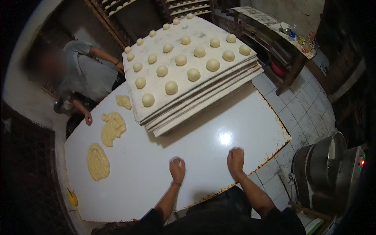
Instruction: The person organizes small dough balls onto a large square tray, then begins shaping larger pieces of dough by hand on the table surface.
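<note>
The left hand (177,170) and right hand (235,159) are curled, their palms hidden. The stack of boards (207,94) covers the tabletop (137,188) beneath it. At far left, the co-worker's head (45,64) is blurred. The far tray rack (190,7) is cut off above; some containers (301,40) on the far-right bench (266,18) are too small to identify. The dark shirt (219,224) is cut off below.

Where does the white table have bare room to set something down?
Bare: the tabletop between the dough pieces and left hand; also between the board stack and right hand. Crowded: the far end, under the board stack, and the left side, where the dough pieces lie.
</note>
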Tool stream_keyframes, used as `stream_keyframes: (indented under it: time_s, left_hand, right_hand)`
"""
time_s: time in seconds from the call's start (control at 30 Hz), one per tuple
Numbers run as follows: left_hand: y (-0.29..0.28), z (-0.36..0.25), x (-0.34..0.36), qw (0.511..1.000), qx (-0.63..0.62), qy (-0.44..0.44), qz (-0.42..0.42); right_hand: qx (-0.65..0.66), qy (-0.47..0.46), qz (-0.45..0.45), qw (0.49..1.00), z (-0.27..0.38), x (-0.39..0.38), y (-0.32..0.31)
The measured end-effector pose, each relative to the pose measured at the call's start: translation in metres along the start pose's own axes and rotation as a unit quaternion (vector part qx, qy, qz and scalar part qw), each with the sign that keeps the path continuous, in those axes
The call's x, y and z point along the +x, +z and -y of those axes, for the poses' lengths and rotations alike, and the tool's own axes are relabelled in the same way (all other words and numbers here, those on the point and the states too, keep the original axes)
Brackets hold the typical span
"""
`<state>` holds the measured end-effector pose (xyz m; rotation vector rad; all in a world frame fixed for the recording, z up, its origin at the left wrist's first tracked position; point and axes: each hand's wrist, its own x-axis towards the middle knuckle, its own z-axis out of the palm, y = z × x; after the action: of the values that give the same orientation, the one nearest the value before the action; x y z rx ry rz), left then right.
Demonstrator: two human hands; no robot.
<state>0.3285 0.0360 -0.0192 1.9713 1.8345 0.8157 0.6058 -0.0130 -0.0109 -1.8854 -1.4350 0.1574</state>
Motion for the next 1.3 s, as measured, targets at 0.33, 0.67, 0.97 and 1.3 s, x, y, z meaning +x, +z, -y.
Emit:
stream_keyframes:
  time_s: [0.33, 0.67, 0.97, 1.3]
  left_hand:
    - [0.0, 0.045, -0.01, 0.996, 0.047, -0.001, -0.071]
    - [-0.023, 0.033, -0.004, 0.999, -0.01, 0.034, -0.001]
    - [-0.016, 0.059, 0.001, 1.0, 0.005, -0.019, -0.015]
    - [-0.003, 0.042, 0.028, 0.943, -0.051, -0.232, -0.232]
  right_hand:
    - [-0.007, 0.074, 0.016, 0.997, -0.011, -0.008, 0.01]
    - [-0.011, -0.061, -0.052, 0.997, 0.012, -0.033, 0.014]
    - [0.021, -0.099, 0.03, 0.994, 0.018, -0.052, 0.006]
    - [0.6, 0.397, -0.034, 0.694, -0.075, 0.138, -0.122]
